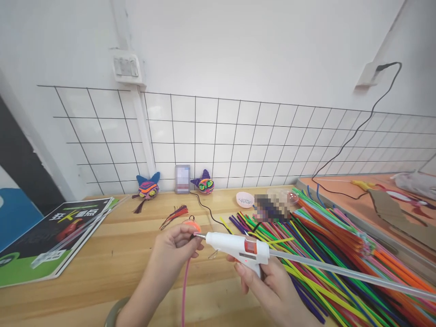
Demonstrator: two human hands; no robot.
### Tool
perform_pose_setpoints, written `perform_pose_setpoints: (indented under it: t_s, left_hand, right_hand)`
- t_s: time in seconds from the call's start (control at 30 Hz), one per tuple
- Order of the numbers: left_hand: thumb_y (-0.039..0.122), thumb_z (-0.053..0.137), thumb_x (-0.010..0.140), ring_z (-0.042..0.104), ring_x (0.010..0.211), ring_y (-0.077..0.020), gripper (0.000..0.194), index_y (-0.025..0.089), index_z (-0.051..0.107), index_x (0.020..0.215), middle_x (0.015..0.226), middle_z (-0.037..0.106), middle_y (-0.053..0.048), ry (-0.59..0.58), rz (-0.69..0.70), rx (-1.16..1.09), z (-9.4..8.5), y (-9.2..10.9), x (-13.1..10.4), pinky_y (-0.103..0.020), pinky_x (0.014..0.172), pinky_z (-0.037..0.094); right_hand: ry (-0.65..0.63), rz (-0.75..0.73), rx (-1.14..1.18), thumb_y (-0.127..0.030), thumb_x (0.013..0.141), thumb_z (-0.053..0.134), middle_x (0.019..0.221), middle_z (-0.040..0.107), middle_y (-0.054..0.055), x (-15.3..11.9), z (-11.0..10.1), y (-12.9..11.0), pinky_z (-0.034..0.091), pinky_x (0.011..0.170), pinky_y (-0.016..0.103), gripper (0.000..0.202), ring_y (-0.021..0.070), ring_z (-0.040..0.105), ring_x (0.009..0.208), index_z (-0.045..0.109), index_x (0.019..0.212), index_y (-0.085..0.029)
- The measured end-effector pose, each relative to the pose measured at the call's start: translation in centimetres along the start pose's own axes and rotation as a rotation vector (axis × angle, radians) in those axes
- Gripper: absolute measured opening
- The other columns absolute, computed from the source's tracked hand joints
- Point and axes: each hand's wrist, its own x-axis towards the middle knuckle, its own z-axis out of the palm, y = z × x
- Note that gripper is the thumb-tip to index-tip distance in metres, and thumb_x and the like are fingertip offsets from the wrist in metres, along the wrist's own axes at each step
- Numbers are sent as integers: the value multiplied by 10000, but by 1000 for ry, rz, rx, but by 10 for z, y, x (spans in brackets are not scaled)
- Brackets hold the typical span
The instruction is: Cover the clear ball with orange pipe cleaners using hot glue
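Observation:
My right hand grips a white hot glue gun with a long clear glue stick running out of its back. The gun's metal nozzle points left and meets the fingertips of my left hand. Those fingers are closed on a small orange round piece, mostly hidden behind them. A pink pipe cleaner hangs down from the same fingers. Just behind lies a dark red and purple tassel on the wooden table.
Many coloured pipe cleaners spread over the right side. Two striped cat-like ornaments and a phone stand at the back. A pink bowl holds small beads. Books lie left; a black cable crosses the table.

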Motion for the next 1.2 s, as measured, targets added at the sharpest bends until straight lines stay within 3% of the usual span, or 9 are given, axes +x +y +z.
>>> perform_pose_setpoints:
  t_s: [0.2,0.37,0.53,0.67,0.8,0.93,1.2]
  left_hand:
    - [126,744,521,626,456,-153,93,172,672,558,481,688,1,-9,-12,29,-1,-1,1,-196,359,454]
    - [151,759,547,605,459,-138,141,175,683,664,510,685,11,-43,-15,93,1,-3,-1,-185,357,437]
    - [140,766,569,626,534,-129,166,174,647,680,596,728,-7,-181,-60,73,-2,-2,-2,-210,497,490]
    - [164,748,600,663,664,-152,248,179,629,818,696,754,-22,-285,-54,14,-6,-1,-1,-269,663,525]
    - [195,680,665,641,611,-132,139,175,622,789,647,718,2,-343,41,42,-9,-3,4,-247,596,504]
    - [188,616,674,610,523,-128,94,166,612,766,532,662,28,-314,84,90,-8,-4,4,-243,512,482]
    - [241,688,606,546,425,-93,243,165,558,797,490,657,56,-191,-25,102,-6,5,3,-216,451,445]
  right_hand:
    - [9,-18,-9,-424,884,517,674,596,26,0,0,0,472,542,264,295,170,549,575,642,1051,-216]
    - [23,9,23,-447,862,536,616,568,16,4,0,-5,472,513,259,283,166,530,553,654,920,-196]
    - [48,38,79,-451,860,550,802,636,59,6,-1,-2,488,511,248,312,148,516,583,624,1002,-184]
    - [105,47,111,-441,861,556,853,638,80,6,0,-1,501,511,253,328,139,515,583,624,1009,-156]
    - [126,39,135,-435,863,553,872,631,82,6,0,-2,502,503,253,331,128,505,569,617,1016,-148]
    - [129,34,141,-431,857,562,865,638,78,6,0,-3,501,505,249,316,128,511,569,624,994,-153]
    - [79,35,91,-459,859,541,752,620,57,6,-3,-8,485,495,248,332,139,517,560,625,945,-149]
